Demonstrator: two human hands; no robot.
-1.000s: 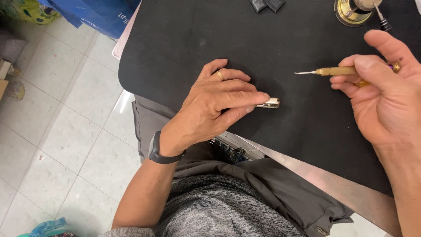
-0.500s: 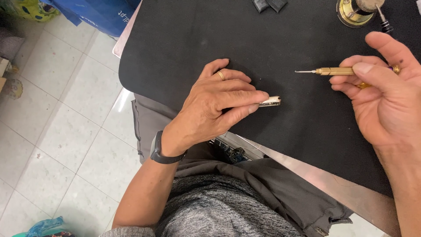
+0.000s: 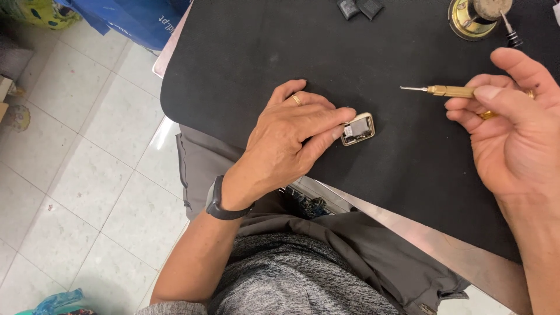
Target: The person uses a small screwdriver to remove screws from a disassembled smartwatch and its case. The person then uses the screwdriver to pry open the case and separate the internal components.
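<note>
Your left hand (image 3: 286,137) lies flat on the black mat (image 3: 233,64), fingers stretched out and close together, their tips pressing the near edge of a small rounded-rectangular metal case (image 3: 357,129) and pinning it in place rather than gripping it. Your right hand (image 3: 513,134) is raised off the mat, well to the right of the case, its thumb and forefinger pinched on a slim brass-coloured screwdriver (image 3: 452,91). The tool's long axis runs almost level across the view, with its fine tip pointing left toward the case and ending above and to the right of it, clear of any contact. So the case sits between your two hands: touching the left, apart from the right, down and to the left of the tool's tip. The case lies open side up, its long side tilted slightly up to the right. At the mat's far edge stand a round brass-coloured holder (image 3: 472,17) and two small dark pieces (image 3: 360,7), well apart from both hands.
</note>
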